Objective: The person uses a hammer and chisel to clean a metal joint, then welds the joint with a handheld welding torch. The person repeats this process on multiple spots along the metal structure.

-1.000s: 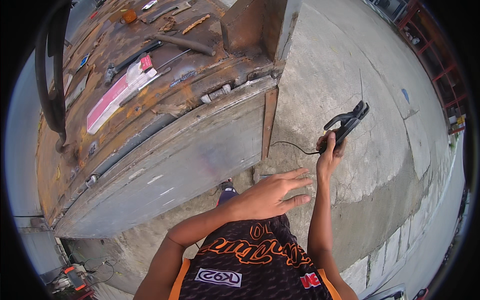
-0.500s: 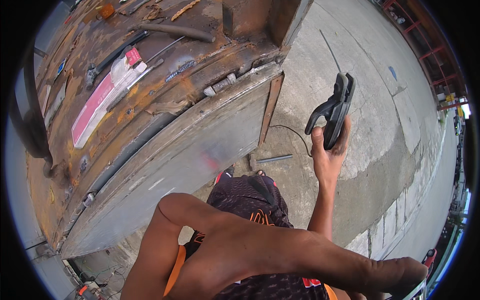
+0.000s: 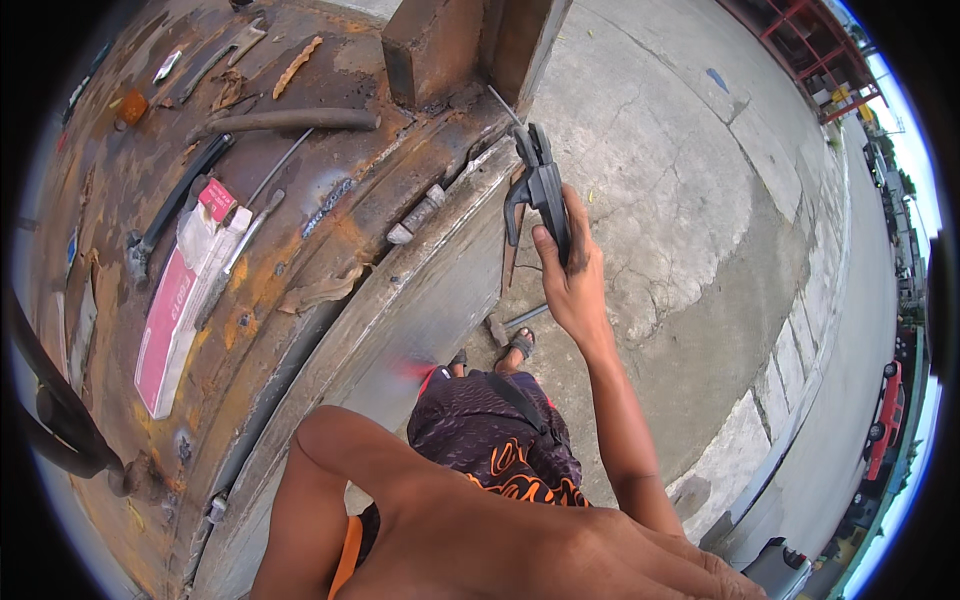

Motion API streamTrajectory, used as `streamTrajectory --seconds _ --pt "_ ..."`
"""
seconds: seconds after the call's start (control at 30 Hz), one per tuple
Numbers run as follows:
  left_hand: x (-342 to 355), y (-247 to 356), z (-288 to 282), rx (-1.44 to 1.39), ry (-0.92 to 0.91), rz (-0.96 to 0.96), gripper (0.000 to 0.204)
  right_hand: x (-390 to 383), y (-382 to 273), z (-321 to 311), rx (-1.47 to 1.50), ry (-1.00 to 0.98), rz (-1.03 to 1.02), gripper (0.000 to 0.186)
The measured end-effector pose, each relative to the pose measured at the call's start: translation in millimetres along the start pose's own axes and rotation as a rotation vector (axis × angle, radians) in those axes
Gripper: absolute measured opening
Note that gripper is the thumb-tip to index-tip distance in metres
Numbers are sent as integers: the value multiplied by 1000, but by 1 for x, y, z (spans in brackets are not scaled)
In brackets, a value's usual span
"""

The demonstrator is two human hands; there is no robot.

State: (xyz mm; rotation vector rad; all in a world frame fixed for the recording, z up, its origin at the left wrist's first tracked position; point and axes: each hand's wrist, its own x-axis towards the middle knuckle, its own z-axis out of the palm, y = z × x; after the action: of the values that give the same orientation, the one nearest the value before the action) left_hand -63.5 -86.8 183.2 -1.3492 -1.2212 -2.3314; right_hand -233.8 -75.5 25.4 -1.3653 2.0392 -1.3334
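My right hand (image 3: pixel 578 285) is closed round the black handle of a welding electrode holder (image 3: pixel 545 190), with the lever on its left side. A thin welding rod (image 3: pixel 505 106) is clamped in its jaws. The rod's tip appears in front of the foot of a rusty upright steel plate (image 3: pixel 520 50); contact cannot be told. Very close to the camera, my left arm is bent across the bottom of the view. My left hand (image 3: pixel 645 560) shows its back and part of the fingers, the rest cut off by the lower edge; whether it holds anything is hidden.
On the rusty steel surface (image 3: pixel 350 70) lie a pink and white electrode box (image 3: pixel 170 320), a black-handled tool (image 3: pixel 190 185) and a curved bar (image 3: pixel 290 120). A dark hose (image 3: pixel 65 430) hangs at left. A hammer (image 3: pixel 525 315) rests by my feet on the concrete (image 3: pixel 680 250).
The view has turned, and my right hand has carried the electrode holder left toward the upright plate. The rod's tip moved from over the concrete to the plate's foot.
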Motion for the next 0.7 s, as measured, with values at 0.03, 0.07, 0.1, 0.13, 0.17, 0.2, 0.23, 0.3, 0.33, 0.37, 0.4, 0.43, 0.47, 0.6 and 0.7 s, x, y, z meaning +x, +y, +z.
streamTrajectory --seconds 0.03,0.07,0.1,0.13,0.17,0.2,0.23,0.3,0.33,0.37,0.4,0.43,0.47,0.6,0.7 --pt "-7 2 -5 24 33 -22 132 4 -1 2 9 -12 44 58" --pt "-16 4 -10 65 91 -48 134 8 -2 3 18 -27 85 59" --pt "-27 3 -15 84 196 -67 123 10 -2 4 20 -5 25 60" --pt "-42 4 -21 154 415 -94 111 13 -2 6 20 16 -35 61" --pt "-58 2 -29 170 626 -116 100 16 -2 9 19 37 -95 63" --pt "-74 -2 -38 392 917 -177 88 19 -1 10 -7 49 -149 63" --pt "-89 -9 -49 752 1184 -277 79 21 -1 12 -34 66 -207 63" --pt "-118 -17 -78 886 1338 -424 63 26 0 18 -59 83 -188 62" --pt "-130 -24 -86 856 1445 -552 65 28 0 21 -61 87 -177 63" --pt "-141 -30 -92 789 1402 -514 69 29 -1 24 -65 89 -167 63" --pt "-148 -36 -98 694 1392 -521 73 30 -1 27 -94 94 -166 63" --pt "-154 -40 -103 591 1389 -549 77 30 -1 29 -126 100 -161 63" --pt "-158 -43 -108 494 1370 -499 83 29 -2 32 -163 109 -168 63" --pt "-159 -46 -113 498 1298 -449 76 25 -3 40 -158 113 -158 67" --pt "-150 -45 -112 513 1255 -461 71 24 -3 47 -173 124 -138 68"
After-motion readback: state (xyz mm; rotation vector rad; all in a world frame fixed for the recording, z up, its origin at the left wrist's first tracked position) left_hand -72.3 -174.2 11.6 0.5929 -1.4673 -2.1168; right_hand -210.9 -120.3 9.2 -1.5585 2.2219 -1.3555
